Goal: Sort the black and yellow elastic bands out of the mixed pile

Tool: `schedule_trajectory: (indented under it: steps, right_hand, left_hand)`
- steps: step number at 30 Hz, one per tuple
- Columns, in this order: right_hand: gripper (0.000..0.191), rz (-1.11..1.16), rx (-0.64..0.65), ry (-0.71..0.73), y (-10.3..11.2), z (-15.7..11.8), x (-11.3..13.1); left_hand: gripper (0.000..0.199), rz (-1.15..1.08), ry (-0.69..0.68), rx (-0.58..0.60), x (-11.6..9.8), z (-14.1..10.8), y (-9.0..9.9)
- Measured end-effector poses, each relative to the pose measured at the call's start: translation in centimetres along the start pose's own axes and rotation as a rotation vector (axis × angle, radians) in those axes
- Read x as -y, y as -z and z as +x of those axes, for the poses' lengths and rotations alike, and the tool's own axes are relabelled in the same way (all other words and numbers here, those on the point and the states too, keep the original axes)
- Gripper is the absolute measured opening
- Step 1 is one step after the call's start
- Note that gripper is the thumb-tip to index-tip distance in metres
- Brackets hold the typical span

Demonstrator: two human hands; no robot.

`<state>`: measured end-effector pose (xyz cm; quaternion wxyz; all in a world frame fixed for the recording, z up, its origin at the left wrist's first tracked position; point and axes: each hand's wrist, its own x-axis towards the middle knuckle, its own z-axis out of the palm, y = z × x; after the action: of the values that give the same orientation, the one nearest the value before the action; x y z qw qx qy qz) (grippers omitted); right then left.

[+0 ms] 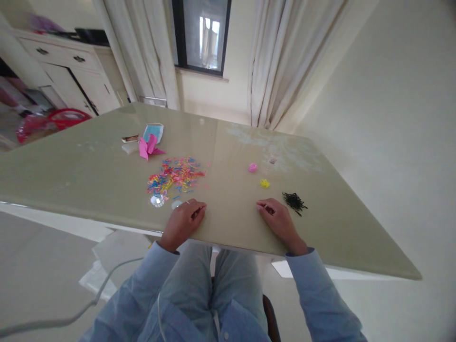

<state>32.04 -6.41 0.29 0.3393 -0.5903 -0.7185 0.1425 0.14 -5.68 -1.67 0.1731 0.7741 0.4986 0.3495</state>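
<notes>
Near the table's [231,223] front edge, in the head view, both hands rest with fingers curled in, the left hand [185,221] just beside the multicoloured bands [176,175], bare tabletop between it and the right hand [280,221], which lies near the black pile [294,202]; whether either grips anything, I cannot tell.

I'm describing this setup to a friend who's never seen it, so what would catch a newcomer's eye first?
Probably the loose scatter of multicolored bits on the table, just beyond the left hand. Next, the dark pile beside the right hand stands out against the pale top, with small yellow and pink clusters farther in. The bright pink folded piece lies by a blue mask, toward the far left.
</notes>
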Motion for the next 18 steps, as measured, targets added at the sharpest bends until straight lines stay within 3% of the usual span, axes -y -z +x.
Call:
schedule_trajectory:
  steps: [4, 9, 14, 18]
  right_hand:
    - [0.02, 0.034, 0.005, 0.035, -0.3, -0.8, -0.2]
    - [0.02, 0.054, 0.008, 0.046, -0.3, -0.8, -0.5]
    - [0.021, 0.045, -0.002, 0.07, -0.5, -0.8, -0.5]
    - [0.021, 0.045, -0.003, 0.08, -0.6, -0.9, -0.6]
  left_hand:
    - [0.026, 0.007, -0.022, 0.055, -0.2, 0.2, 0.2]
    - [0.025, 0.004, 0.017, 0.001, 0.7, 1.3, 1.3]
    - [0.026, 0.191, 0.117, -0.053, 1.8, 4.1, 3.7]
    - [0.027, 0.343, 0.174, -0.008, 2.8, 6.8, 5.2]
